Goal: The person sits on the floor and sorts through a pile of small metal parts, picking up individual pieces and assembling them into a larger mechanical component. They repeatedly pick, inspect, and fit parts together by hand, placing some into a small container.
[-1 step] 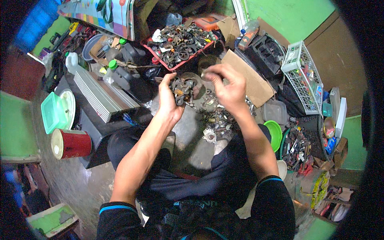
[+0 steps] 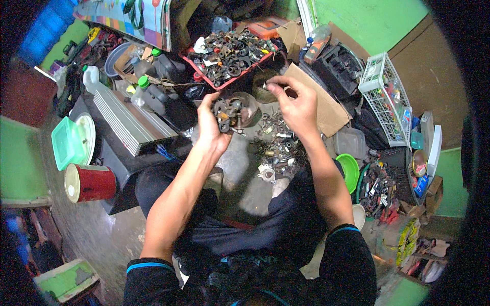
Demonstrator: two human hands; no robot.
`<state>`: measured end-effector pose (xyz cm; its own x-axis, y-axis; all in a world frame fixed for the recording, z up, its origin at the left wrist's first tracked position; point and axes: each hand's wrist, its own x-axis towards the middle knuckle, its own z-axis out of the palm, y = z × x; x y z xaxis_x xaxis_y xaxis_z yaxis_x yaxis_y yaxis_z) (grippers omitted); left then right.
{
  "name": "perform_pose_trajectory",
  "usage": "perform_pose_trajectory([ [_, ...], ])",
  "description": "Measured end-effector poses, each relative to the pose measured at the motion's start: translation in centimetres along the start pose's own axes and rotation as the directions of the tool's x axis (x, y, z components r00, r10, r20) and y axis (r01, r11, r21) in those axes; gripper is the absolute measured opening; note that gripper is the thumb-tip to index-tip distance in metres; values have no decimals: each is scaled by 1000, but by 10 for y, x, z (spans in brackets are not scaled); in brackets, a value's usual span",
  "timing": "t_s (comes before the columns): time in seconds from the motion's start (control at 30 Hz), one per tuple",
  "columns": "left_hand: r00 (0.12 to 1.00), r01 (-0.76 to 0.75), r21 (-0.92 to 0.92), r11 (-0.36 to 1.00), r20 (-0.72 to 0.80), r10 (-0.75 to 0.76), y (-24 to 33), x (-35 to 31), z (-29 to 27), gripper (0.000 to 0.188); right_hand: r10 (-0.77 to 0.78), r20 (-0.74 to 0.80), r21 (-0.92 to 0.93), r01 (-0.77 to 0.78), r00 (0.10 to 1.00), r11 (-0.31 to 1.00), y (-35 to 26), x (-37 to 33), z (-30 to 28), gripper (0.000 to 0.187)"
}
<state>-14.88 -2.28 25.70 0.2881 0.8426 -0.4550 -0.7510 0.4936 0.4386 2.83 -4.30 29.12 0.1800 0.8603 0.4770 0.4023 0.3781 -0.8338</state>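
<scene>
My left hand (image 2: 210, 125) is cupped round a heap of small metal parts (image 2: 227, 115), dark and greasy, with a few brownish ones among them. To its right, my right hand (image 2: 296, 102) is raised, with thumb and forefinger pinched on a small light-coloured part (image 2: 264, 86) whose kind I cannot make out. A dark round tin (image 2: 263, 96) stands just behind those fingertips. Partly hidden behind the heap in my left hand is a round metal bowl (image 2: 250, 109). Loose metal parts (image 2: 275, 145) lie scattered on the floor below my hands.
Beyond my hands, a red tray (image 2: 236, 81) is piled with dark parts. A cardboard sheet (image 2: 326, 109) leans at the right, near a green bowl (image 2: 349, 171) and a white crate (image 2: 375, 84). Dark jugs (image 2: 155, 99) and a red can (image 2: 97, 182) stand at the left.
My right hand has shifted slightly right, and its pinching fingertips have risen away from the heap. My left hand has moved a little left with the parts still in it.
</scene>
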Motion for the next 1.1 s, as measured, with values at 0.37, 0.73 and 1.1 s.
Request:
perform_pose_trajectory([
  [0.37,995,-95,-77,992,-11,95,33,8,-11,44,251,304,-488,-76,919,870,119,19,48,19],
  [0.73,996,-90,-101,991,-9,89,33,3,-9,40,50,96,-186,-32,994,982,70,23,51,14],
  [1.1,991,-136,-152,979,-13,136,21,-9,2,37,-323,295,39,326,899,944,-11,-23,23,24],
])
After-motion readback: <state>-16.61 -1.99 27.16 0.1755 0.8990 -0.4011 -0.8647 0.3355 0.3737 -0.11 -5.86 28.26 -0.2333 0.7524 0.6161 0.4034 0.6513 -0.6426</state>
